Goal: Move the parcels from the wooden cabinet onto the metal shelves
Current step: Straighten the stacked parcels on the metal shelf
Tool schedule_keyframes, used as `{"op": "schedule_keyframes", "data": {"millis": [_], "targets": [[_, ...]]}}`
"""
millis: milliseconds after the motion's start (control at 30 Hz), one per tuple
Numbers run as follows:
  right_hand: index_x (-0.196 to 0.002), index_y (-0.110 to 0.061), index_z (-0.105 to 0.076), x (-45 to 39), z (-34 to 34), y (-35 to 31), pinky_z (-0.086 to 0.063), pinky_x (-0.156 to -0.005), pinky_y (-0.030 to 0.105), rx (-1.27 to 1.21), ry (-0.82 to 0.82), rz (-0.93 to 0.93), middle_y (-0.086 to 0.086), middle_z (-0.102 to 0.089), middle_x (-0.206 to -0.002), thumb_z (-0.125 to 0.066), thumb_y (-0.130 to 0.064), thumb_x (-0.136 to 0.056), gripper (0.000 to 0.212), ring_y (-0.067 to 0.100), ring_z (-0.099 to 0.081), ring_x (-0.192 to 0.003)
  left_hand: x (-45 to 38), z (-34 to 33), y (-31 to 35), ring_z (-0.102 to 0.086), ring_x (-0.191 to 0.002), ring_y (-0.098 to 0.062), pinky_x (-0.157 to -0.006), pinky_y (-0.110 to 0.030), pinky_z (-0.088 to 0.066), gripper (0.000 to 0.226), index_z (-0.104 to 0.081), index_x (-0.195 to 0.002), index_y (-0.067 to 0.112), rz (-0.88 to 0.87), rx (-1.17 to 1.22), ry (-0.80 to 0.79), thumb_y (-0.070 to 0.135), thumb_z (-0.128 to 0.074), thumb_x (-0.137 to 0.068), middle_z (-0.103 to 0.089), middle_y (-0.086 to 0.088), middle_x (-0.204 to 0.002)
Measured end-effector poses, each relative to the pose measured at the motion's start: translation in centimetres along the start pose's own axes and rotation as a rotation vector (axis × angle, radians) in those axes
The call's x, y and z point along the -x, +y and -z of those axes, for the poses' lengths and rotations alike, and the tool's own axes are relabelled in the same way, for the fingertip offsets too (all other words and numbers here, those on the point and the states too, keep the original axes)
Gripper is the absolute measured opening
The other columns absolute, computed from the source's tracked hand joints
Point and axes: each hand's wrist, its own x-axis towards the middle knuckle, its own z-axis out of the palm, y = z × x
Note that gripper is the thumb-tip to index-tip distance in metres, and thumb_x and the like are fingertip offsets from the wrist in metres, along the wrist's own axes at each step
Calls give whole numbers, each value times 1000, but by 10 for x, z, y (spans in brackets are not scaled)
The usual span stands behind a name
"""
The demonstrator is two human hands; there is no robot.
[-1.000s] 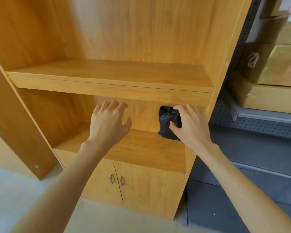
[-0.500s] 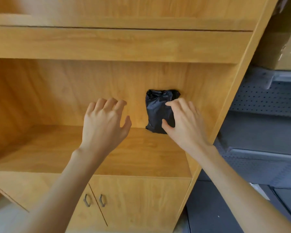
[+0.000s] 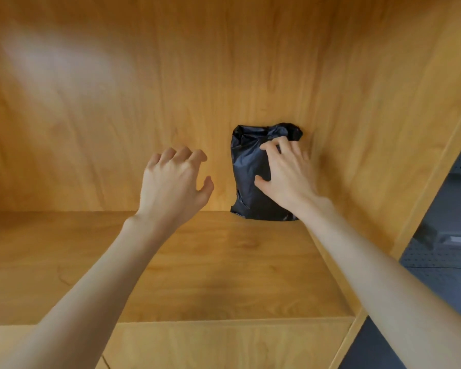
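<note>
Head view: a black parcel [image 3: 253,166] is stood upright on the cabinet shelf [image 3: 224,262], leaned against the back panel [image 3: 171,89] near the right wall. The right hand [image 3: 288,174] is laid on the parcel, its fingers curled over the top and its thumb pressed to the front. The left hand [image 3: 175,185] is held beside the parcel, clear of it, fingers loosely bent, nothing held. Grey metal shelving [image 3: 442,251] is seen at the right edge.

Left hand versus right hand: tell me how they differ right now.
The right hand is on the black parcel, fingers curled at its top and thumb on its front; the left hand touches nothing. The right hand sits nearer the cabinet's side wall; the left hand hangs beside the parcel. Both reach into the same wooden compartment, above its shelf board.
</note>
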Motion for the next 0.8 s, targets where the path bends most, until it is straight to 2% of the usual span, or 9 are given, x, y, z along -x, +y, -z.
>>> {"op": "schedule_keyframes", "data": {"millis": [133, 233, 333, 467, 533, 633, 700, 800], "targets": [[-146, -13, -29, -19, -19, 10, -27, -109, 37, 33, -67, -9, 9, -26, -152, -67, -37, -85, 75, 28, -25, -138, -8, -25, -5, -64, -78, -32, -64, -35, -46, 32, -69, -101, 10, -11, 16, 1, 32, -60, -79, -70, -7, -87], [-151, -16, -15, -38, -28, 20, -13, -117, 42, 77, -139, 3, 8, -11, -159, -72, -40, -80, 94, 29, -8, -146, -14, -40, -8, -63, -82, -33, -68, -36, -46, 32, -68, -105, 11, -18, 24, 8, 31, -64, -80, -70, -7, -90], [-153, -17, -5, -56, -35, 28, 0, -119, 46, 150, -202, 15, 8, -1, -161, -77, -44, -74, 110, 30, 5, -148, -15, -51, -8, -63, -84, -31, -70, -37, -45, 34, -66, -108, 12, -23, 32, 34, 33, -62, -82, -69, -6, -92], [-153, -16, 3, -71, -46, 33, 8, -118, 47, 171, -282, 5, 10, 5, -161, -80, -46, -68, 123, 32, 13, -146, -10, -62, -8, -62, -91, -31, -73, -36, -44, 37, -64, -114, 13, -17, 48, 42, 35, -59, -84, -69, -5, -96], [-153, -15, 6, -73, -48, 32, 8, -118, 48, 186, -288, 12, 13, -4, -160, -82, -47, -66, 128, 32, 8, -147, -8, -64, -9, -61, -92, -30, -72, -35, -44, 38, -63, -115, 14, -16, 66, 47, 35, -58, -85, -69, -4, -97], [-153, -13, 2, -67, -48, 30, 6, -118, 48, 258, -270, 24, 15, -24, -153, -82, -49, -65, 127, 33, -13, -145, -7, -65, -7, -62, -91, -29, -71, -35, -43, 37, -63, -115, 14, -18, 76, 41, 36, -59, -85, -69, -4, -96], [-151, -9, -11, -61, -46, 29, 2, -118, 47, 301, -289, 24, 15, -30, -146, -81, -48, -66, 117, 33, -21, -139, -8, -62, -7, -63, -87, -29, -68, -34, -43, 36, -65, -112, 13, -18, 69, 40, 34, -61, -83, -70, -4, -93], [-138, -7, -33, -50, -42, 28, -21, -114, 41, 287, -302, 36, 12, -38, -134, -83, -36, -67, 91, 31, -32, -129, -10, -57, -5, -63, -82, -30, -65, -33, -43, 34, -67, -107, 12, -9, 64, 21, 32, -65, -80, -70, -5, -88]]}}
